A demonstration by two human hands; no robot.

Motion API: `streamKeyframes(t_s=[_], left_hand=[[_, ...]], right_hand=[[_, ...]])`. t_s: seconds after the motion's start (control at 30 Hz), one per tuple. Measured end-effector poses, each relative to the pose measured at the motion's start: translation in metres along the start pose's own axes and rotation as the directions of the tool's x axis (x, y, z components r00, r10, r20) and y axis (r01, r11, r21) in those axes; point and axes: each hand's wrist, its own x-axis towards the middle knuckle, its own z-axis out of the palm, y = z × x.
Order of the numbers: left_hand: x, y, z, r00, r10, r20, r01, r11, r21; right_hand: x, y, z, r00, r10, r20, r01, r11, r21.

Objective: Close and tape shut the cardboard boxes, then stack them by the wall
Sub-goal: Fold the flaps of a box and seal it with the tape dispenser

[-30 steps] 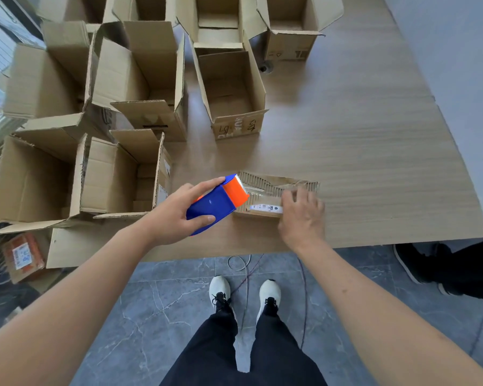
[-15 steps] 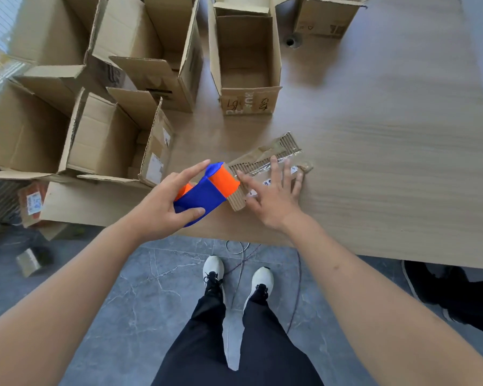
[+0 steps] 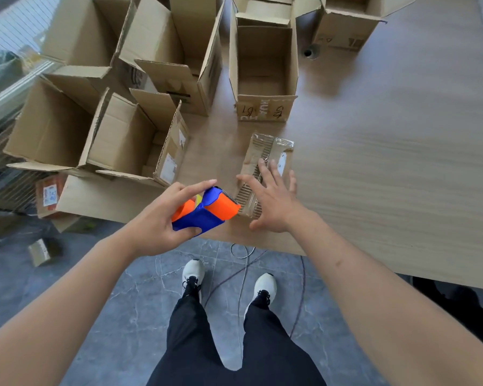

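My left hand (image 3: 162,218) grips a blue and orange tape dispenser (image 3: 205,211) at the near edge of the wooden table (image 3: 388,162). Just right of it, my right hand (image 3: 273,201) lies with spread fingers on a small flat cardboard piece (image 3: 265,160) wrapped in clear tape. The dispenser's toothed end touches that piece's near end. Several open cardboard boxes stand beyond: one with handwriting on its front flap (image 3: 264,76) straight ahead, another (image 3: 140,146) to the left.
More open boxes (image 3: 176,51) crowd the table's left and far side, and one (image 3: 349,20) stands at the far right. A cable hole (image 3: 308,52) sits in the tabletop. Cables (image 3: 243,257) and small parcels (image 3: 49,195) lie on the grey floor by my feet.
The flat cardboard piece has turned from lying crosswise to pointing away from me under my right hand. My left hand has kept the dispenser at its near end.
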Motion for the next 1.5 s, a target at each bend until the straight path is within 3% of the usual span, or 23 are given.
streamKeyframes(t_s=[0.07,0.17,0.23,0.3,0.53,0.67,0.8,1.2,1.33,1.5], left_hand=[[0.002,-0.005,-0.005,1.000,0.011,0.020,-0.011,1.000,0.002],[0.007,-0.010,-0.015,0.997,0.034,0.072,-0.035,0.999,0.010],[0.011,-0.011,-0.023,0.992,0.058,0.113,-0.061,0.998,0.021],[0.013,-0.012,-0.031,0.985,0.086,0.150,-0.091,0.995,0.029],[0.020,-0.001,-0.048,0.931,0.172,0.321,-0.209,0.974,0.086],[0.020,0.010,-0.049,0.909,0.162,0.384,-0.222,0.968,0.116],[0.016,0.019,-0.038,0.871,0.164,0.463,-0.239,0.965,0.108],[-0.001,-0.016,-0.070,0.885,-0.024,0.464,-0.063,0.983,0.172],[0.003,-0.030,-0.072,0.898,-0.059,0.436,-0.047,0.972,0.229],[0.012,-0.034,-0.064,0.926,-0.089,0.368,-0.061,0.924,0.376]], right_hand=[[-0.002,-0.001,-0.007,0.999,-0.036,-0.005,0.036,0.991,0.128],[-0.009,-0.006,-0.020,0.981,0.000,-0.193,0.081,0.908,0.410],[-0.016,-0.015,-0.026,0.979,0.027,-0.201,0.119,0.727,0.676],[-0.023,-0.030,-0.027,0.985,0.030,-0.171,0.119,0.597,0.793],[-0.049,-0.063,-0.011,0.945,0.218,-0.244,0.129,0.439,0.889],[-0.060,-0.070,0.008,0.856,0.434,-0.282,0.130,0.347,0.929],[-0.076,-0.073,0.025,0.789,0.559,-0.255,0.081,0.316,0.945],[-0.115,-0.027,0.044,0.510,0.847,-0.152,0.049,0.148,0.988],[-0.111,-0.023,0.053,0.554,0.821,-0.137,0.016,0.154,0.988],[-0.101,-0.023,0.066,0.556,0.822,-0.120,-0.003,0.146,0.989]])
